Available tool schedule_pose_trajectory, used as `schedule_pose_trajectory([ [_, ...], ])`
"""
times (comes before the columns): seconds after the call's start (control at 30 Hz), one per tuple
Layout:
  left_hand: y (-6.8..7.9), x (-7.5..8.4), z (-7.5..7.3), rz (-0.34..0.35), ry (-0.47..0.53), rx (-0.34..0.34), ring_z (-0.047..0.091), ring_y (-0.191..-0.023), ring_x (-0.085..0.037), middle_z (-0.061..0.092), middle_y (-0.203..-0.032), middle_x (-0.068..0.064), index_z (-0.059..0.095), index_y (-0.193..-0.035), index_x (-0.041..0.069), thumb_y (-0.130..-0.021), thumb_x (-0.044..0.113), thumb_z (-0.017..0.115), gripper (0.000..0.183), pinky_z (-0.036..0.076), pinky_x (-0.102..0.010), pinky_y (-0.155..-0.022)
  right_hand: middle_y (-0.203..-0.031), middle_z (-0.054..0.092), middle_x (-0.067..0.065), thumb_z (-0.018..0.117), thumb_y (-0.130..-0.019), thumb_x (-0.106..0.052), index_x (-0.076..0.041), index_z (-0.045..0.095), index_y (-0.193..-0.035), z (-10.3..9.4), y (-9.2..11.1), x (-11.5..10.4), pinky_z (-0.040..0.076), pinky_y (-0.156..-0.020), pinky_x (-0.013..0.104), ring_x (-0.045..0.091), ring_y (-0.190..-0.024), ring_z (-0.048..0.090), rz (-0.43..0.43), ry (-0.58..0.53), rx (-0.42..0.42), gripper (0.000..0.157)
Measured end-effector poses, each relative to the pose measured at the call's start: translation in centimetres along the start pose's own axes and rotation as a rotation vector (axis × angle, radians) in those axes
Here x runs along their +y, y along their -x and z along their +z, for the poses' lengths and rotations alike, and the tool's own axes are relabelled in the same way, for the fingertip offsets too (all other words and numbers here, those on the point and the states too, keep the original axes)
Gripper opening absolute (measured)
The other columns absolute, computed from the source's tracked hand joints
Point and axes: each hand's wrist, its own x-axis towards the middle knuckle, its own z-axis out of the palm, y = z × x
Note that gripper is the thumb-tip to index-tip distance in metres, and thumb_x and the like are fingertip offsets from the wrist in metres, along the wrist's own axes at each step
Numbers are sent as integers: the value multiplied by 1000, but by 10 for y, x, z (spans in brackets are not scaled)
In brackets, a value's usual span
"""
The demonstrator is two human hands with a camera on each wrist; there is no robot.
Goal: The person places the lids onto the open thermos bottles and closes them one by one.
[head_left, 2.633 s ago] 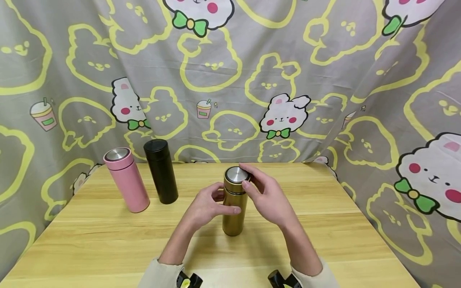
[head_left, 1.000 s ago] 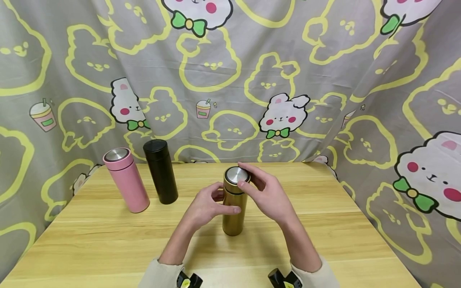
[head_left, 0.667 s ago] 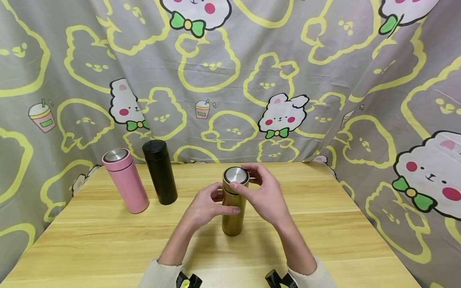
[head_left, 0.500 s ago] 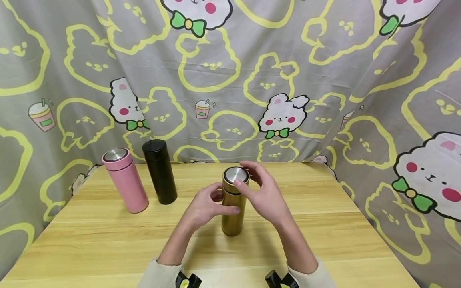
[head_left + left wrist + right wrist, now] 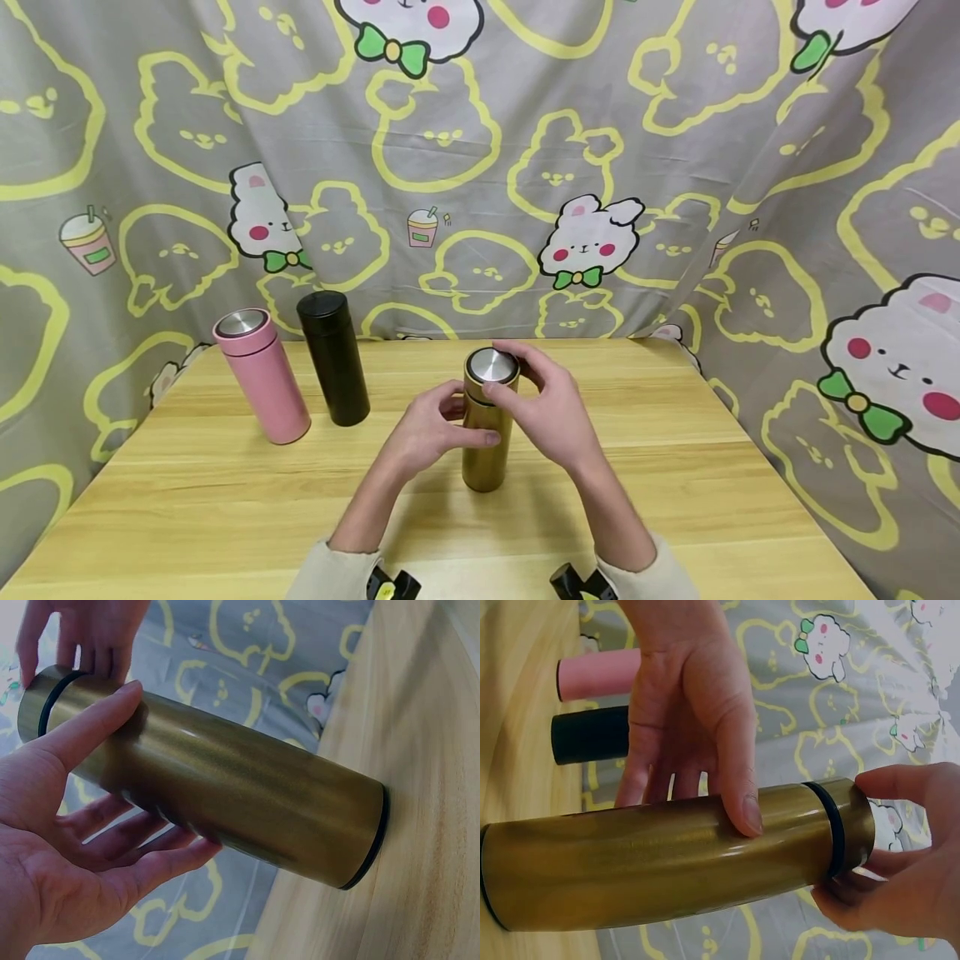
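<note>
A gold thermos (image 5: pixel 483 463) stands upright on the wooden table, its lid (image 5: pixel 492 365) topped with a brushed silver disc. My left hand (image 5: pixel 424 433) grips the body from the left, thumb across the front and fingers behind it. From the right, my right hand (image 5: pixel 551 408) holds the lid between thumb and fingers. A dark ring runs between lid and body, clearest in the right wrist view. The left wrist view shows the thermos body (image 5: pixel 247 787) down to its black base rim on the table.
To the left on the table (image 5: pixel 187 508) stand a pink thermos (image 5: pixel 266 383) with a silver top and a black thermos (image 5: pixel 335 362) beside it. Behind the table hangs a grey patterned curtain (image 5: pixel 480 167); it also runs along the right side.
My right hand's thumb has shifted leftward round the lid's front, with small back-and-forth moves of the fingers. The left hand keeps its grip, and the thermos stays in place.
</note>
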Motion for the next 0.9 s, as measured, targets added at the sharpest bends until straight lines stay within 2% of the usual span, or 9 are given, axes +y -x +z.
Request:
schedule_pose_trajectory([
  [0.17,0,0,0,5,12,-4,65,-119,-20,69,-123,4,66,-123,28,-71,38,93,60,53,-44,-100,-121,66,-4,88,-79,-30,-19,65,-126,5,1,-2,45,-103,45,17,-117,61,23,84,110,53],
  [0.27,0,0,0,6,9,-3,65,-118,-19,70,-123,4,66,-123,28,-71,39,93,60,52,-44,-101,-125,63,-1,89,-79,-31,-17,62,-129,6,1,-2,44,-104,46,21,-119,58,30,116,120,59],
  [0.43,0,1,0,-2,0,-2,65,-120,-20,70,-123,4,65,-125,28,-70,40,93,63,51,-47,-102,-145,54,3,78,-90,-21,-18,51,-145,4,2,-4,33,-119,51,26,-140,47,23,72,42,62],
  [0.57,1,1,0,-9,-8,4,64,-122,-21,69,-124,4,65,-126,28,-70,40,93,64,51,-48,-103,-150,51,7,69,-93,-7,-16,50,-148,2,1,-3,26,-124,46,24,-146,42,2,-12,-36,59],
  [0.7,1,1,0,-11,-7,5,63,-122,-21,69,-125,4,65,-125,29,-70,40,93,63,51,-48,-103,-147,54,8,70,-91,-6,-14,55,-145,3,1,-2,30,-122,45,23,-142,47,-2,-9,-37,56],
  [0.9,0,1,1,-6,-4,3,64,-120,-20,69,-125,4,65,-125,30,-72,37,92,60,51,-47,-102,-132,62,0,84,-84,-21,-20,64,-133,7,3,-3,43,-111,48,22,-127,58,-4,89,81,52],
])
